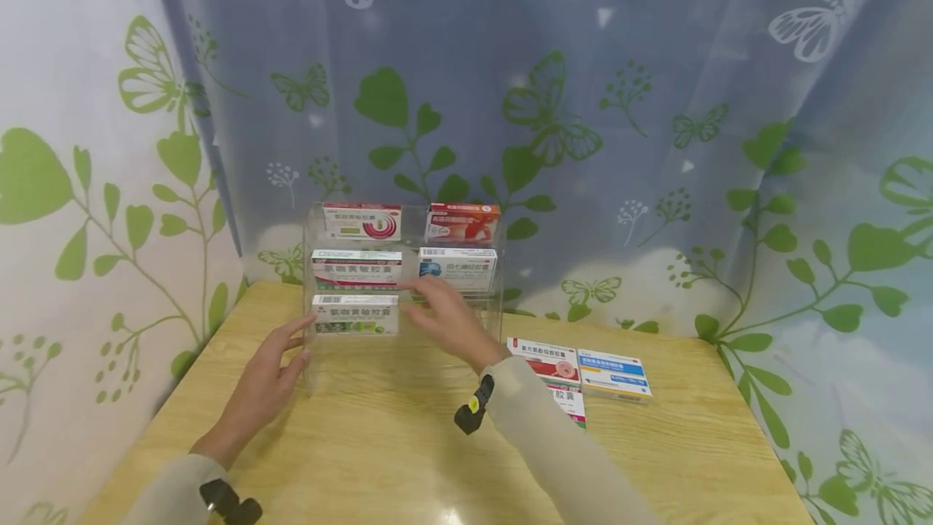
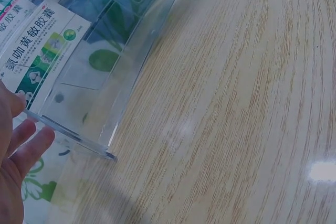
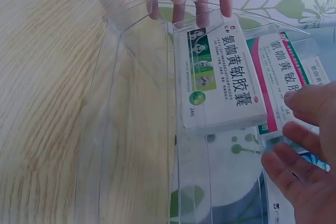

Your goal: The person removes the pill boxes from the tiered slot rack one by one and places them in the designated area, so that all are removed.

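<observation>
Head view shows the right hand (image 1: 448, 318) loosely spread, pinching nothing, a fingertip at the right end of the middle-left box (image 1: 357, 272) on the clear rack (image 2: 79, 103); how firmly it presses cannot be told. The left hand (image 1: 266, 375), fingers also apart, is at the rack's left edge beside the lower-left box (image 1: 355, 316), probably to steady that side. Each racked box stands face-out, apparently so its label reads from the front. Atop the rack's left column sits another white box (image 1: 362, 223); its right column carries a red-orange box (image 1: 465, 225) above a white-and-blue box (image 1: 457, 270). Right of the rack, three boxes (image 1: 615, 371) lie flat on the table (image 1: 408, 444), presumably within easy reach, one partly behind the sleeve (image 1: 543, 420).
</observation>
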{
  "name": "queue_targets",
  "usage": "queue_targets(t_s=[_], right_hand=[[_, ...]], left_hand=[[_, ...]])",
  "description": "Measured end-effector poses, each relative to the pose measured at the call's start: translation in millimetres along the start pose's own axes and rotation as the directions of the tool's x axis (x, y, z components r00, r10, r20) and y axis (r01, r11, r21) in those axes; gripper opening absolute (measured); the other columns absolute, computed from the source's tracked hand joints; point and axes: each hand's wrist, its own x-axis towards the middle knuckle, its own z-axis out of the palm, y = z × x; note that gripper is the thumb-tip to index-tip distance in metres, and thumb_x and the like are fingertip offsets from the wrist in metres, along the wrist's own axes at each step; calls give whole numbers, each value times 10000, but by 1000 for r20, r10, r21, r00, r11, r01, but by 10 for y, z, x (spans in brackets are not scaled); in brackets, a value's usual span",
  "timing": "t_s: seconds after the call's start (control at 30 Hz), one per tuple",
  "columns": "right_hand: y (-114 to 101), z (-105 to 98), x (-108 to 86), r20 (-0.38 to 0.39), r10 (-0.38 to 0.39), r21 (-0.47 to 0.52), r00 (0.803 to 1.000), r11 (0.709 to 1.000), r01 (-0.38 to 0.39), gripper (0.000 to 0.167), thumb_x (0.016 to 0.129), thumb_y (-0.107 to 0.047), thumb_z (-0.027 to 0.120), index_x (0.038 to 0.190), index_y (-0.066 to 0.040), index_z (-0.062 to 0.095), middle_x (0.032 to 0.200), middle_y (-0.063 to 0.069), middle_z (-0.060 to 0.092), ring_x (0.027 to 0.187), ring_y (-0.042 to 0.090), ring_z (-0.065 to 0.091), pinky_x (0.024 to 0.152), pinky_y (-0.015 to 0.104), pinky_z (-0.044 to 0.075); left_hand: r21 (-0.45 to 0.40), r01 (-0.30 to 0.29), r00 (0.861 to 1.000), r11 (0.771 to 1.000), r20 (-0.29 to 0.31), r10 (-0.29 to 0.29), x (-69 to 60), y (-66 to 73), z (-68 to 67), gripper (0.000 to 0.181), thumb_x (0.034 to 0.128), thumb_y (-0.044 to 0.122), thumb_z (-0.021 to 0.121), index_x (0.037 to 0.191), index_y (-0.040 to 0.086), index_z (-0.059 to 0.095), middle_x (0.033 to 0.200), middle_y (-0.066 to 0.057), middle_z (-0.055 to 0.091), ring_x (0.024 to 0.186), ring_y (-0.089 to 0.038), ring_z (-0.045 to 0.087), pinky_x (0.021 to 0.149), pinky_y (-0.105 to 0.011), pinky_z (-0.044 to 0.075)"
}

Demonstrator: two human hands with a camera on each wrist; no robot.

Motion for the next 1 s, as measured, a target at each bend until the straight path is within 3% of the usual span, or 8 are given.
queue_targets(t_s=[0.2,0.33,0.47,0.6,0.8,1.0], right_hand=[[-134,151,85,44,-37,-103,998,994,41,394,1121,-236,653,1503,-144,639,1505,51,621,1347,247,638,1114,367,597],[-194,218,108,40,-113,-251,993,961,120,385,1108,-213,674,1481,-121,668,1438,68,656,1347,245,610,1170,387,541],[-187,264,123,27,-141,-336,990,931,142,364,1096,-193,692,1453,-126,699,1268,49,662,1157,205,600,1013,352,549],[-166,294,111,14,-119,-369,993,922,115,341,1091,-179,696,1429,-135,710,1248,37,632,1123,187,586,940,313,554],[-206,240,62,-33,-94,-266,995,960,82,308,1094,-102,670,1401,-84,684,1330,79,664,1255,260,654,1064,379,605],[-266,29,-12,-135,-85,-135,987,989,67,321,1100,-87,656,1419,-82,683,1276,104,694,1103,250,729,951,345,657]], left_hand=[[11,-9,1000,1000,-5,9,-13,14,-15,617,1088,-47,591,1662,106,423,1595,-300,469,1299,-544,626,926,-675,639],[19,-15,1000,1000,-8,16,-12,24,-15,616,1084,-57,592,1657,92,424,1588,-300,475,1291,-540,635,918,-661,643],[9,-16,1000,1000,-10,16,-10,28,-15,629,1084,-56,591,1666,113,421,1598,-306,465,1290,-554,632,917,-678,640],[2,-22,1000,1000,-15,22,-5,25,-11,631,1083,-56,596,1662,137,435,1605,-298,469,1284,-552,639,909,-682,643],[11,-38,999,999,-16,38,3,22,-16,619,1072,-66,611,1645,97,446,1584,-296,484,1282,-541,645,913,-646,646],[17,-34,999,999,-9,34,-2,24,-17,600,1081,-50,606,1643,83,441,1581,-300,483,1281,-535,642,914,-639,650]])
